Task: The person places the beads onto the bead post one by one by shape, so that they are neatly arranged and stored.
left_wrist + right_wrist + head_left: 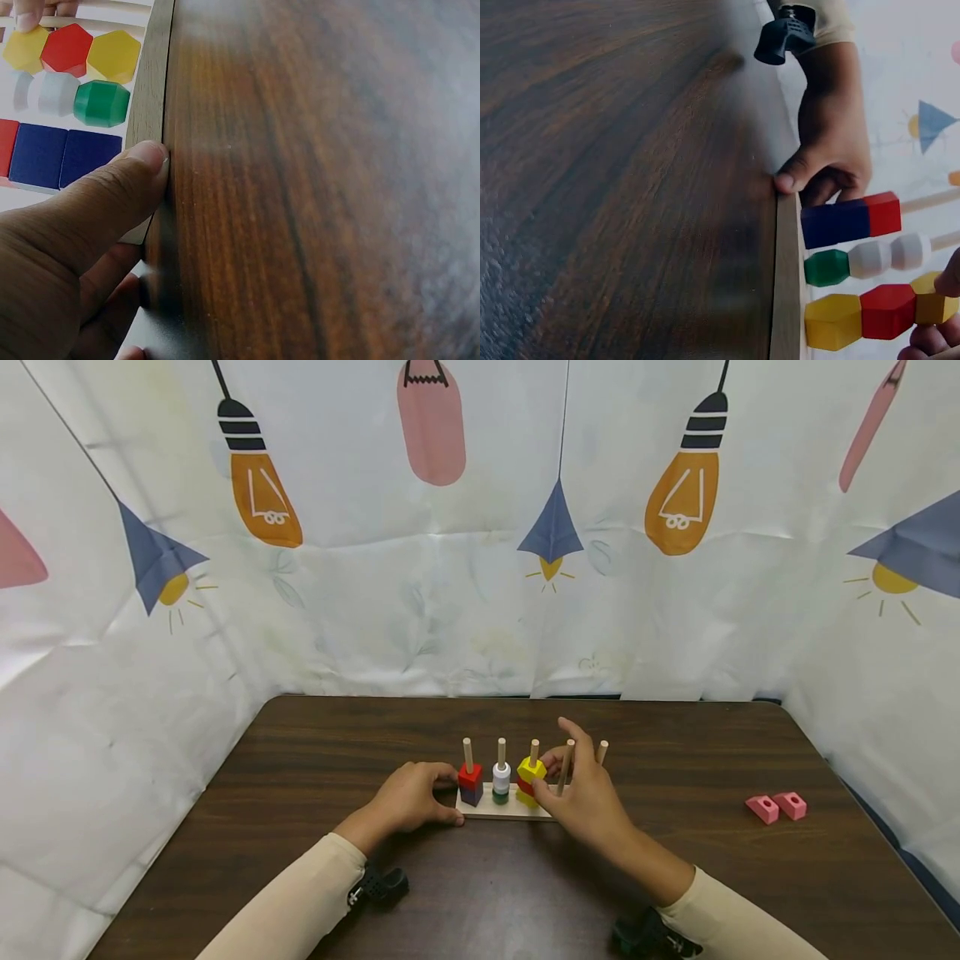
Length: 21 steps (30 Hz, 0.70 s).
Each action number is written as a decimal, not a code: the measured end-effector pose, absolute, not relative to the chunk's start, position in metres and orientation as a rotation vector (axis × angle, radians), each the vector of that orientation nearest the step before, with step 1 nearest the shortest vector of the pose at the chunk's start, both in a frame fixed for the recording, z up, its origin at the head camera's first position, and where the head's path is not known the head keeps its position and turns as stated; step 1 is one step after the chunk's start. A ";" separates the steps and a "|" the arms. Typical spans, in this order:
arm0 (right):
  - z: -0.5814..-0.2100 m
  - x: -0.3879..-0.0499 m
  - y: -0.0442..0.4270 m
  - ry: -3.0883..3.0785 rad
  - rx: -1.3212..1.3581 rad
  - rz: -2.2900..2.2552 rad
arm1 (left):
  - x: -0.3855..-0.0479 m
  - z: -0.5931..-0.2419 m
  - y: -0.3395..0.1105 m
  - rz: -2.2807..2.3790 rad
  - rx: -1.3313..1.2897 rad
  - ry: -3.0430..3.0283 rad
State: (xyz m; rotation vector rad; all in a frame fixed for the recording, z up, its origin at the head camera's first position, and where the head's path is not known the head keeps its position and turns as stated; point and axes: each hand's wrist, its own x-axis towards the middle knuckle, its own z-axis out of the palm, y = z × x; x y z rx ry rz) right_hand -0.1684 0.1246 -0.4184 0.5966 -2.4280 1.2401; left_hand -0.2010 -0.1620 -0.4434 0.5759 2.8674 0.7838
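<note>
A wooden peg board (pixel 491 811) lies on the table with several upright pegs. My left hand (pixel 411 795) grips its left end, thumb on the front edge (pixel 146 180). With thumb and fingers, my right hand (pixel 592 797) pinches the top yellow hexagonal block (pixel 532 769) on the third peg. Under it are a red hexagonal block (pixel 888 311) and another yellow one (pixel 833 322). The first peg carries a red square block (pixel 470 774) above blue blocks (pixel 39 155). White rounded blocks (pixel 870 258) sit over a green one (pixel 826 268) on the second peg.
Two pink blocks (pixel 777 807) with holes lie at the right on the dark wooden table (pixel 315 760). The two right-hand pegs (pixel 602 752) bear no visible blocks, partly behind my right hand. A patterned white cloth (pixel 480 610) hangs behind the table.
</note>
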 end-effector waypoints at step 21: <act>-0.431 -0.150 0.156 -2.822 0.744 1.103 | -0.201 -0.445 -0.162 0.798 0.585 2.864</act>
